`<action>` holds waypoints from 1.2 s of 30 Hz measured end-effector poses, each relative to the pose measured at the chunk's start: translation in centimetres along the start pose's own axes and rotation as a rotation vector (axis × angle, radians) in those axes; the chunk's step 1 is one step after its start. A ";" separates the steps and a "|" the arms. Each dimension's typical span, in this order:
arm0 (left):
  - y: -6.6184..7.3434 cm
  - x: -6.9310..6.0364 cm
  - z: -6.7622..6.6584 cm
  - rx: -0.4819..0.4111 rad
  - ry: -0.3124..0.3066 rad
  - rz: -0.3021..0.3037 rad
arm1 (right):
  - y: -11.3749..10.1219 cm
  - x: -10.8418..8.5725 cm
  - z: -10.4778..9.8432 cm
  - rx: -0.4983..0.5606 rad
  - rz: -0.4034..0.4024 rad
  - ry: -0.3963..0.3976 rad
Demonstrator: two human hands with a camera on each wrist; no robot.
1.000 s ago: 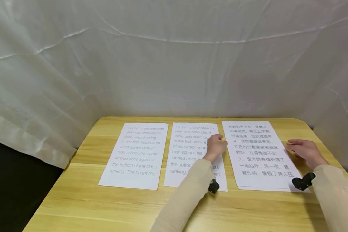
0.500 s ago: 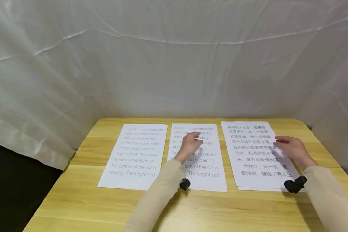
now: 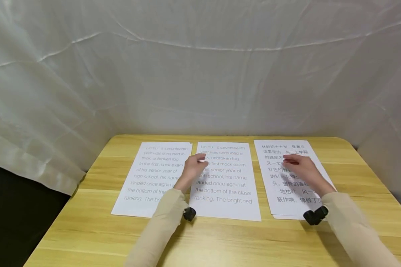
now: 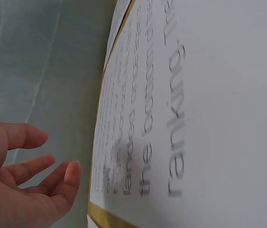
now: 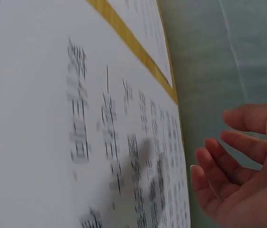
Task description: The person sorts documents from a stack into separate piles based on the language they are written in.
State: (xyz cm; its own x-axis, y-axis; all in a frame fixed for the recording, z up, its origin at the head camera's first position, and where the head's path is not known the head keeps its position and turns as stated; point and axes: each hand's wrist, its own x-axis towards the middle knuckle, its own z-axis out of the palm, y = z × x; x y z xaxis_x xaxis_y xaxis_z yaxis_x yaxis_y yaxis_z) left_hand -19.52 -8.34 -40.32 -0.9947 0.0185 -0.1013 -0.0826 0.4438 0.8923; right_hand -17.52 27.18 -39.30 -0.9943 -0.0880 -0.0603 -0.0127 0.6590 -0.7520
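Observation:
Three stacks of printed paper lie side by side on the wooden table. The left stack (image 3: 147, 178) and the middle stack (image 3: 225, 178) carry English text; the right stack (image 3: 277, 193) carries Chinese characters. My left hand (image 3: 194, 168) hovers over the gap between the left and middle stacks, fingers loosely bent and holding nothing. Above the right stack is my right hand (image 3: 304, 170), also holding nothing, and its shadow falls on the page. Both wrist views show relaxed, parted fingers: the left hand (image 4: 33, 175) and the right hand (image 5: 242, 166) are apart from the paper.
The wooden table (image 3: 220, 239) extends in front of the papers and to both sides. A pale cloth curtain (image 3: 200, 85) hangs behind and around it. A dark area (image 3: 16, 215) lies beyond the table's left edge. Each wrist bears a small black camera.
Both hands have moved left: the left hand from the middle stack's right edge to its left edge, the right hand from the right stack's outer edge to over its text. The papers stay put.

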 end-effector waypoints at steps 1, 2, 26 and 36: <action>-0.2 0.0 -0.3 -0.003 0.004 -0.006 | -0.3 0.1 0.5 0.003 -0.006 -0.002; -0.4 0.0 -0.6 -0.003 0.008 -0.011 | -0.6 0.1 0.9 0.010 -0.012 -0.005; -2.6 0.9 -2.0 0.124 0.030 -0.067 | -2.9 2.8 8.3 0.085 0.089 -0.014; -2.8 1.6 -1.8 0.152 0.011 -0.055 | -3.4 3.4 8.7 -0.020 0.140 -0.027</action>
State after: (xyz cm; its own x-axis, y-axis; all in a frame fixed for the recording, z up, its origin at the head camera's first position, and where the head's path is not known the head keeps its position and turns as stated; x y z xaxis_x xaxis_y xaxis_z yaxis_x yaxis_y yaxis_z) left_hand -20.99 -11.12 -42.18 -0.9896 -0.0185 -0.1423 -0.1270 0.5743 0.8087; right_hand -19.91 18.19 -42.68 -0.9833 -0.0142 -0.1814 0.1234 0.6806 -0.7222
